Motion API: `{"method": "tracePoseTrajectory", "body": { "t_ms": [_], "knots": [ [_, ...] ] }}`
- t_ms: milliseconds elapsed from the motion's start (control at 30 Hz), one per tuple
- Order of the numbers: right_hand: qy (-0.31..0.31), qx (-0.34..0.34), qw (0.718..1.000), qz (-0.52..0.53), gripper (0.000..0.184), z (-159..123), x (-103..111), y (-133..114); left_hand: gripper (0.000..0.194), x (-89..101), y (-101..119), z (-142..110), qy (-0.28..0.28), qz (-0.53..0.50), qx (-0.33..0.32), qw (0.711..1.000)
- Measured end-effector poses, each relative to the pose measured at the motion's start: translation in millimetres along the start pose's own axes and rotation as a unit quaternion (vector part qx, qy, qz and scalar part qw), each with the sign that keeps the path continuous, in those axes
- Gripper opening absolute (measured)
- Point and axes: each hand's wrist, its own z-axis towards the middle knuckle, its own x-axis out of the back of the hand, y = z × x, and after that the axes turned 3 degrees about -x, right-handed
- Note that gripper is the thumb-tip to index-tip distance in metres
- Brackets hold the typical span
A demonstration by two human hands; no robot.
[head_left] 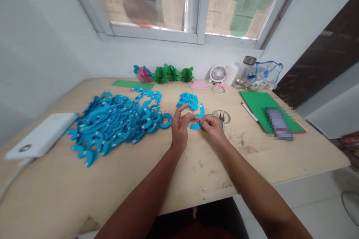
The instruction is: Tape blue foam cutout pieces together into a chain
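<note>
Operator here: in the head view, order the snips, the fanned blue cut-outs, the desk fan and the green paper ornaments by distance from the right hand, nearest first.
From the right hand:
1. Black-handled snips: just ahead, to the right.
2. Fanned blue paper cut-outs: ahead, to the left.
3. White desk fan: back of the table.
4. Green paper ornaments: back, farther left.

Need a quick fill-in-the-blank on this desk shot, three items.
1. The left hand and right hand meet at a curved paper piece colored ____.
2. The large pile of cutouts lies to the ____ of the hands.
3. The fan stands at the back of the table, beneath the ____.

Missing words: blue; left; window.
</note>
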Motion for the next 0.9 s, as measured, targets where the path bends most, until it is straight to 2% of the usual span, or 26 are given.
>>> {"method": "tracePoseTrajectory", "body": {
  "t_ms": [233,400,600,700,767,900],
  "knots": [
    [-0.006,0.002,0.999,0.034,0.017,0.0,-1.8,0.6,0.043,-0.5,0.1,1.8,0.015,-0.030,0.010,0.999],
    [-0.024,-0.006,1.000,0.007,0.020,1.2,-1.6,6.0,0.045,1.8,-2.2,3.6,0.043,-0.045,0.013,0.998],
    [-0.004,0.000,1.000,0.008,0.020,1.7,0.2,3.7,0.033,-0.2,-1.2,2.6,0.001,-0.014,0.017,1.000],
    [0.001,0.013,1.000,0.000,0.021,1.5,0.4,2.9,0.030,-2.8,1.4,2.5,0.011,-0.006,0.030,0.999],
    [0.012,0.024,1.000,-0.014,0.021,1.6,1.0,4.2,0.030,-4.3,2.8,3.0,0.032,-0.003,0.038,0.999],
    [0.076,0.046,0.995,-0.045,0.021,2.5,3.9,7.8,0.030,-5.0,2.5,4.1,0.048,0.016,0.045,0.998]
  ]
}}
